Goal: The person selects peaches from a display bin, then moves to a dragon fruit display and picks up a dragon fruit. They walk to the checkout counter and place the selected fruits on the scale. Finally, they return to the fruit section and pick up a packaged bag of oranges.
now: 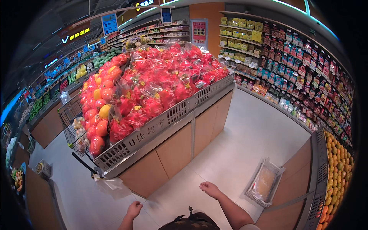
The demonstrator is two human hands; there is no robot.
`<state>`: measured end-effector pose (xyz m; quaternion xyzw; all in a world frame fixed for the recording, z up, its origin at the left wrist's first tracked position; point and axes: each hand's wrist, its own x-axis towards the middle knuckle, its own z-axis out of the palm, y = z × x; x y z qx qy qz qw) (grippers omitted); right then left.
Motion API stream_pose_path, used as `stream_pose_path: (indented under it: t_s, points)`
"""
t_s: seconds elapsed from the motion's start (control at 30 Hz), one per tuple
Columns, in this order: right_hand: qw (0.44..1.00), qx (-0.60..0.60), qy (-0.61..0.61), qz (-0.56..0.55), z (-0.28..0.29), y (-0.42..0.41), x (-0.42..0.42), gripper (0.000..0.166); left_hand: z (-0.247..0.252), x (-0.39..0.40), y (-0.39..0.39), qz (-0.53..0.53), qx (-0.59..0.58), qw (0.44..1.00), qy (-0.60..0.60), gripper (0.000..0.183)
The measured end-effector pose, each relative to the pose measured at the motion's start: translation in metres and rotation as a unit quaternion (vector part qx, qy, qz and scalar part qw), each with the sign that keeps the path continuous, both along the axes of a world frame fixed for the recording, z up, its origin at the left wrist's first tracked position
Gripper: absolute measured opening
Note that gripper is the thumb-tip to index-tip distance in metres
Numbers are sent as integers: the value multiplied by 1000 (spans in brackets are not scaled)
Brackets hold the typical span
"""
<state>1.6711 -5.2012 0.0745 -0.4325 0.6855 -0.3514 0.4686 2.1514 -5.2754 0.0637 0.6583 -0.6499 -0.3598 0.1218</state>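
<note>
My left hand [134,208] hangs above the floor at the lower middle, fingers loosely curled with nothing visible in them. Farther right, my right hand [210,189] is also loosely curled over the floor, holding nothing that I can see. Both hands are apart from the display stand [161,155], which has wood-look panels and a slotted metal rim bearing writing. Heaped on it are red pitayas in clear plastic bags [152,106]. Along the stand's left side lie red and orange round fruits [101,128], and a yellow one [105,111] sits among them.
A plastic crate [249,192] holding something wrapped stands on the floor at right, beside a stand of yellow-orange fruit [335,172]. Clear bags [110,184] hang at the pitaya stand's near corner. A wire shopping cart [66,120] stands behind it. Packaged goods line the wall shelves [299,69].
</note>
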Motion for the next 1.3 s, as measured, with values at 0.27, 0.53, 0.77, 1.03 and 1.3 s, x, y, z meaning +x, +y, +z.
stream_pose_path:
  t_s: [0.27,0.53,0.77,1.03,1.3]
  points:
    - [974,-218,-33,-41,176,-261,-133,41,151,-258,-175,-244,-42,956,158,45]
    - [881,-344,322,-39,252,-514,-172,79,79,-306,-216,-175,120,974,84,47]
    - [849,-406,284,-182,173,-536,-129,90,-21,-238,-172,79,248,963,66,46]
    - [804,-479,308,-173,151,-532,-133,81,-62,-186,-159,63,315,946,-42,49]
    - [779,-514,308,-184,143,-535,-134,78,-21,-209,-178,108,247,962,-33,52]
